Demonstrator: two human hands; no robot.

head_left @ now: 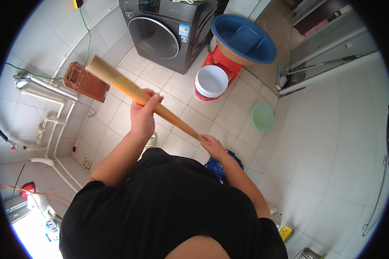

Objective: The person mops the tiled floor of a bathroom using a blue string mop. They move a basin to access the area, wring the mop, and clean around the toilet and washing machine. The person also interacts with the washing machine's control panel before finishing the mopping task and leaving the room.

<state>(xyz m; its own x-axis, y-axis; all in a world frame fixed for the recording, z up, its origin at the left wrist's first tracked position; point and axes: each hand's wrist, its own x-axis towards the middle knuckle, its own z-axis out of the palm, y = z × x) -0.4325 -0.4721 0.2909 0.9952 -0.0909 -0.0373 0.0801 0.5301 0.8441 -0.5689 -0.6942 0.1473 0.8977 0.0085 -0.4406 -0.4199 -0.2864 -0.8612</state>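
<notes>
The left hand (143,118) and right hand (213,146) are gripping a wooden stick (127,88), palms hiding from view, in front of the cut-off washing machine (160,39); pale floor tiles (222,118) are spreading before it.

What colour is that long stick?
The long stick is yellowish tan, best seen in the head view.

Ahead of me stands a grey washing machine (168,35). I see a white bucket (212,90) near a blue basin (234,34), with a green basin (253,117) to my right.
</notes>
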